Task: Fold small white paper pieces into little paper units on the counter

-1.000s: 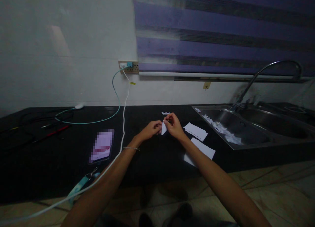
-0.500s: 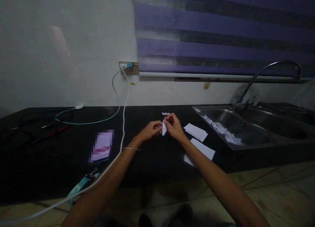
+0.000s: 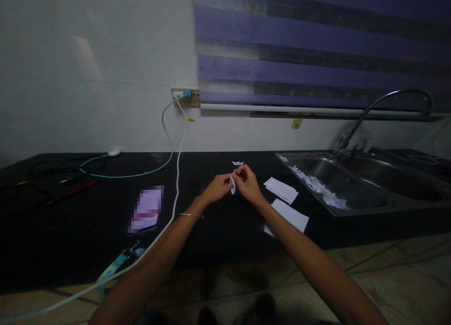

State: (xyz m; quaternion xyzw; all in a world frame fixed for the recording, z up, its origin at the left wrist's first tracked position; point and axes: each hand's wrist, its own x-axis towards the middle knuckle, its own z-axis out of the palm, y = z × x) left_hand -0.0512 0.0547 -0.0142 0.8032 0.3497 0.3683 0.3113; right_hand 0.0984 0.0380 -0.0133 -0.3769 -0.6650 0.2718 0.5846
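Two grips closed on small folded paper (image 3: 232, 184): pinched from opposite sides by left hand (image 3: 219, 189) and right hand (image 3: 247, 183), held just above black surface (image 3: 211, 221), likely for fold control. Loose paper sheets (image 3: 281, 189) laid beside right hand, within reach.

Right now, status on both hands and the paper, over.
Left hand, right hand: both pinching small folded paper above the black counter. Loose sheets lie right of it, white cable left.

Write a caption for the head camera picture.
Left hand and right hand pinch a small white paper piece over a black countertop, near paper sheets and a sink.
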